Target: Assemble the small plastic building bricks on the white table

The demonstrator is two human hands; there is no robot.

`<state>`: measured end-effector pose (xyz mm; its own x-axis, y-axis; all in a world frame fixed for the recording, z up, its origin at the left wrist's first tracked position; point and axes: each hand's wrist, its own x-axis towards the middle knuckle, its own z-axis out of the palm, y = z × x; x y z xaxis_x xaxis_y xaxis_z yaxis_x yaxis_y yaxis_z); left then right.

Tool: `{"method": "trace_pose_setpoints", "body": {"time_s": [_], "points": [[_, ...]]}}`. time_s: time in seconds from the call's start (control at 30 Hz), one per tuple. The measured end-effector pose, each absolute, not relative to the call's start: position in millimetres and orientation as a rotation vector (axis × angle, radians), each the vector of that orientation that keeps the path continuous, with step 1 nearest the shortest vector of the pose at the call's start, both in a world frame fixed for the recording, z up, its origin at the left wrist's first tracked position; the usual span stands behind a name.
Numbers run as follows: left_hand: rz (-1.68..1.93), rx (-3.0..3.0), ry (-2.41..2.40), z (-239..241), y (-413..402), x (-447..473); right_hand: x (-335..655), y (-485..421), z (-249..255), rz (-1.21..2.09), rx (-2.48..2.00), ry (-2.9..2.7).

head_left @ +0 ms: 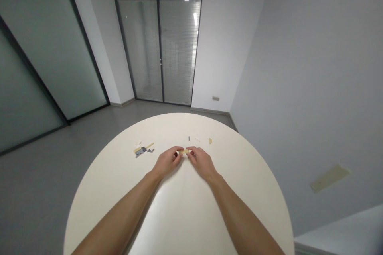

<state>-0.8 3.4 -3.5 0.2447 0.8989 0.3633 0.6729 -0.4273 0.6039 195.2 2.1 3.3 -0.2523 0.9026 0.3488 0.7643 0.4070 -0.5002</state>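
Note:
Both my hands meet over the middle of a round cream table (119, 191). My left hand (167, 161) and my right hand (202, 161) each pinch one end of a small tan, brick-like piece (184, 152), held just above the tabletop. The fingers of both hands are curled closed around it. A small pile of tan and grey pieces (143, 150) lies to the left of my left hand, apart from it.
A few tiny loose pieces lie beyond my hands: a grey one (189, 138), a white one (197, 139) and a tan one (210, 141). Past the table is grey floor, a glass door (161, 48) and glass partitions at the left.

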Motion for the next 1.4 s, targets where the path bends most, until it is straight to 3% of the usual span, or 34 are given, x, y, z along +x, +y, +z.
{"method": "trace_pose_setpoints", "body": {"time_s": [1.4], "points": [[1.113, 2.407, 1.47, -4.8, 5.5, -4.0, 193.6, 0.1, 7.2, 0.283, -1.405, -2.084]]}}
